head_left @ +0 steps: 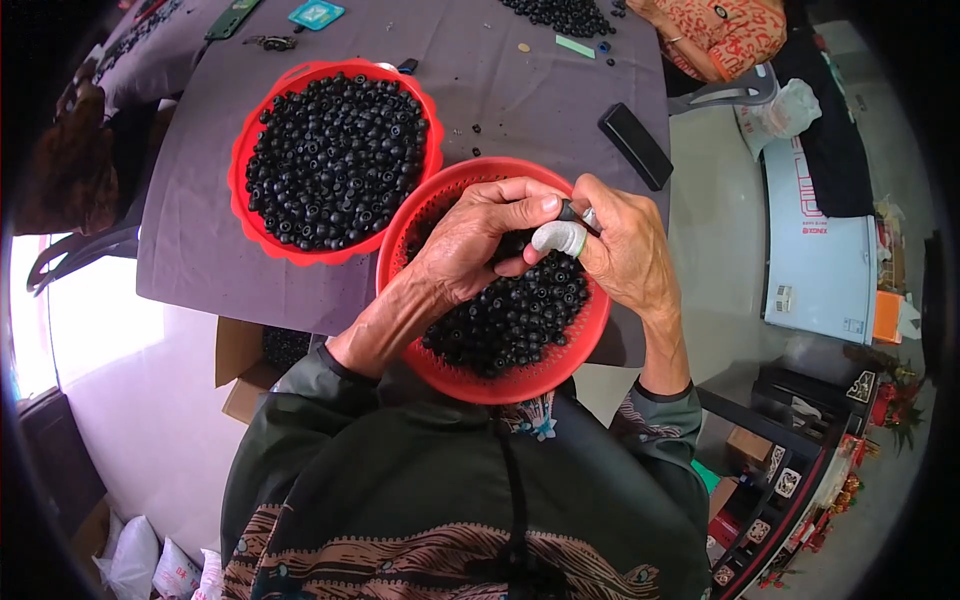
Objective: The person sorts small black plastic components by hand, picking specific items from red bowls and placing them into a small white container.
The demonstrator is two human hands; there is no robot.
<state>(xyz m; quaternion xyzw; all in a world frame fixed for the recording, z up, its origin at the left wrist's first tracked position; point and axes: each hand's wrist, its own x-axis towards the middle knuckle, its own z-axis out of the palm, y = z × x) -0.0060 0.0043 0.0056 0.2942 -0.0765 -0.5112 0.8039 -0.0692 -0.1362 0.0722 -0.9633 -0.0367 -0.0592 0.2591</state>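
Note:
Above a red perforated basket in my lap, both hands meet with closed fingers. My left hand pinches a small black part at its thumb tip. From the other side my right hand grips the same part, its thumb wrapped in a pale finger cover. A small light bit shows between the right fingers, too little to name. Many black ring-like pieces, round with a hole, fill the basket below. My hands hide part of them.
Left of the basket, a red scalloped tray heaped with similar pieces rests on the grey-covered table. A black oblong case lies to the right. At the far side are another black pile and a person's patterned sleeve.

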